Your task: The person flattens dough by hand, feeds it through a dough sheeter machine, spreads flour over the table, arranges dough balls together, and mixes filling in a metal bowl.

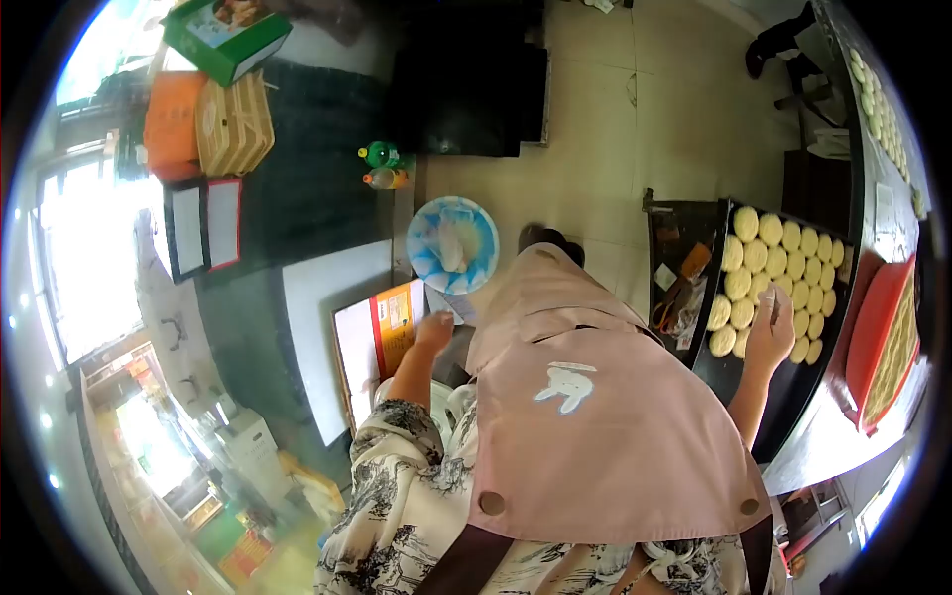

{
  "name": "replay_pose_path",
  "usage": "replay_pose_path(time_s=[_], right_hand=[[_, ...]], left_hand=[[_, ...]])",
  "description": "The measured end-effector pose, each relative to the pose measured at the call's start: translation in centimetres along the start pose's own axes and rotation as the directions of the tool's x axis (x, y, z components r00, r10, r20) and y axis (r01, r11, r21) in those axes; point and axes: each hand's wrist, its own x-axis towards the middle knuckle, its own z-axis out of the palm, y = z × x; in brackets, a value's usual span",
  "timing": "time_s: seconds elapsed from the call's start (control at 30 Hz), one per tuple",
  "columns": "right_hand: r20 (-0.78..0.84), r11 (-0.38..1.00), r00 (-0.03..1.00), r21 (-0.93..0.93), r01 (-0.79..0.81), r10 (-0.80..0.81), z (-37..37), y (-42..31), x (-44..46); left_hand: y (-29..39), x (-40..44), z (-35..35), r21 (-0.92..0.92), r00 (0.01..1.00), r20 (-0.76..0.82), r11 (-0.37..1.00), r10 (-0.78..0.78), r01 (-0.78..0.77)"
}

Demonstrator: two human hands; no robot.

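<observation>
My right hand (777, 325) is over a black tray (729, 371) of pale yellow round pastries (754, 258) laid in rows. Its fingers are drawn together around a small whitish thing that I cannot make out. On the other side, my left hand (432, 331) hangs beside a red and yellow box (399, 315). Its fingers are mostly turned away from view, so their grip does not show. Between the two arms is my pink apron (615, 436) with a white rabbit patch.
A blue and white basin (423, 260) holding a crumpled plastic bag stands near my left hand. Two bottles (381, 155) stand beyond it. Past the tray, a red container (873, 342) sits on a table (886, 238), where more round pastries (879, 109) lie farther along.
</observation>
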Motion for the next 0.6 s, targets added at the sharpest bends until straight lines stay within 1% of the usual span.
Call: replay_pose_path(time_s=[0.03, 0.1, 0.13, 0.17, 0.2, 0.23, 0.27, 0.3, 0.37, 0.43, 0.47, 0.5, 0.53, 0.6], right_hand=[[-0.026, 1.000, 1.000, 0.004, 0.013, -0.013, 0.7, -0.2, 1.3], [-0.018, 0.998, 0.999, -0.051, -0.041, 0.040, 2.4, 0.4, 3.7], [-0.019, 0.997, 0.997, -0.027, -0.079, 0.078, 3.4, -1.1, 5.0], [-0.056, 0.997, 0.997, 0.064, -0.044, 0.048, 4.8, -0.5, 6.2], [-0.045, 0.995, 0.994, 0.030, -0.094, 0.095, 5.6, -1.0, 7.8], [-0.045, 0.990, 0.989, -0.003, -0.144, 0.143, 6.4, -2.1, 9.4], [-0.093, 0.995, 0.993, 0.079, -0.063, 0.070, 7.4, -3.5, 11.3], [-0.109, 0.992, 0.991, 0.108, -0.069, 0.081, 8.0, -4.5, 13.2], [-0.152, 0.991, 0.984, 0.109, -0.072, 0.088, 9.0, -6.2, 17.1], [-0.199, 0.993, 0.974, 0.066, -0.101, 0.112, 9.5, -7.5, 20.8], [-0.237, 0.989, 0.961, 0.069, -0.131, 0.144, 9.7, -8.5, 22.8], [-0.277, 0.990, 0.950, 0.053, -0.133, 0.143, 9.6, -10.2, 24.7], [-0.304, 0.993, 0.946, 0.029, -0.112, 0.116, 9.6, -10.5, 26.1], [-0.366, 0.996, 0.927, -0.007, -0.089, 0.080, 9.6, -9.8, 28.9]], left_hand=[[-1.3, 0.9, 2.6, -0.161, 0.997, -0.076, 0.987, 0.002, -0.015], [-1.3, 2.7, 2.2, -0.117, 0.992, 0.038, 0.987, 0.119, -0.114], [-1.5, 4.1, 2.0, -0.168, 0.988, 0.110, 0.981, 0.112, -0.093], [-2.1, 5.9, 2.2, -0.279, 0.977, 0.204, 0.960, 0.055, 0.004], [-2.8, 8.3, 2.3, -0.380, 0.960, 0.281, 0.917, -0.006, 0.117], [-3.5, 11.0, 1.7, -0.447, 0.948, 0.316, 0.876, -0.036, 0.182], [-2.6, 13.0, -1.8, -0.380, 0.956, 0.290, 0.911, -0.050, 0.162], [-0.9, 15.4, -5.9, -0.292, 0.977, 0.206, 0.951, -0.046, 0.106], [2.1, 20.5, -14.0, -0.153, 1.000, 0.013, 0.988, -0.003, 0.005], [7.3, 26.1, -22.6, -0.041, 0.979, -0.168, 0.991, 0.117, -0.126], [10.1, 30.2, -26.7, 0.095, 0.965, -0.171, 0.978, 0.200, -0.186], [13.1, 34.2, -31.0, 0.230, 0.944, -0.174, 0.943, 0.281, -0.239], [19.4, 34.6, -36.5, -0.068, 0.917, -0.331, 0.964, 0.222, -0.258], [27.8, 39.5, -44.0, -0.129, 0.902, -0.332, 0.934, 0.275, -0.332]])
